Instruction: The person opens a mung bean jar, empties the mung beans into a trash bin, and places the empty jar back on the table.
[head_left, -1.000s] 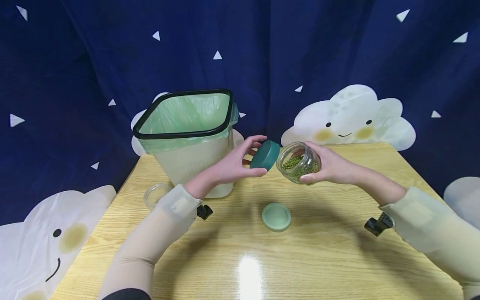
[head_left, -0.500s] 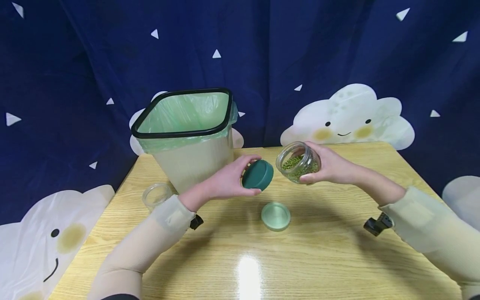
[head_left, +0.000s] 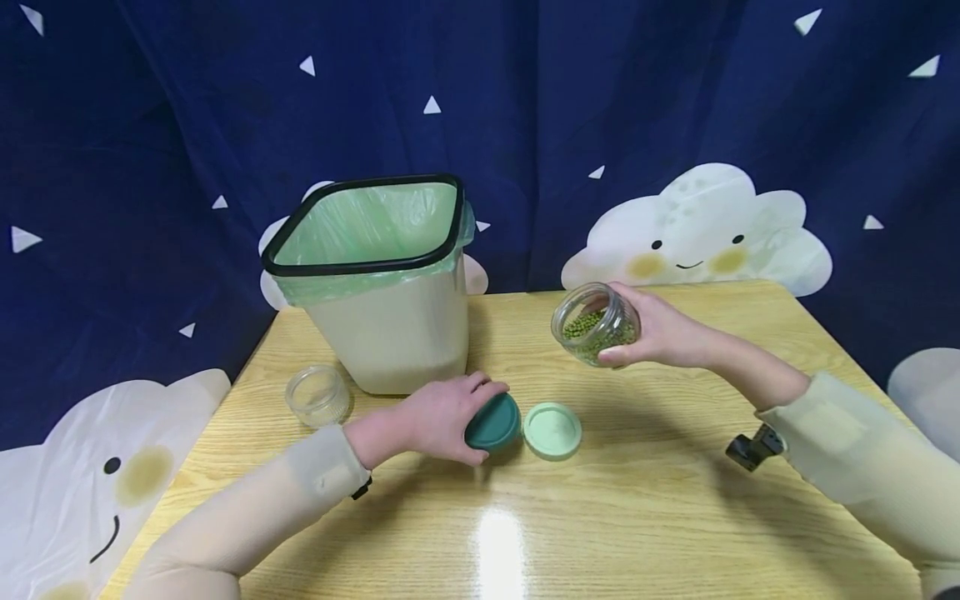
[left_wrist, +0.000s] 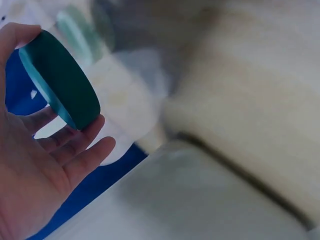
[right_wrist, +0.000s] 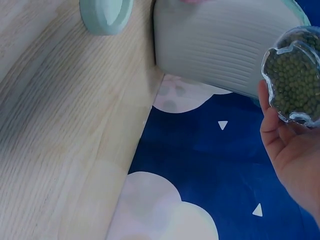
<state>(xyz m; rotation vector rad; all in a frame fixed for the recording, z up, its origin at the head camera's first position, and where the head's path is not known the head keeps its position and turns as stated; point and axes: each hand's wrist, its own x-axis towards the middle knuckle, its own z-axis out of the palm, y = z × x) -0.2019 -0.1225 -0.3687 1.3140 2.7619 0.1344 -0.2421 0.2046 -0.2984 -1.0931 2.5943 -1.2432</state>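
Note:
My left hand [head_left: 446, 419] grips a dark green lid [head_left: 493, 422] by its edge, low over the table and just left of a pale green lid [head_left: 552, 430]. In the left wrist view the thumb and fingers span the dark lid [left_wrist: 62, 80] from both sides. Held up by my right hand [head_left: 656, 332] is a clear jar [head_left: 597, 325], tilted with its uncovered mouth toward the left. Small green beans [head_left: 587, 324], like mung beans, lie inside it. From the right wrist view the beans [right_wrist: 292, 82] show through the jar's base.
A cream bin [head_left: 390, 342] with a black rim [head_left: 345, 268] and green liner [head_left: 375, 225] stands at the back left of the wooden table [head_left: 637, 517]. An empty clear jar [head_left: 318, 395] sits beside it. A dark blue curtain [head_left: 510, 100] with clouds hangs behind.
My left hand has carried the dark green lid away from the jar's mouth, down and left to beside the pale lid. The right hand and its jar have stayed almost still.

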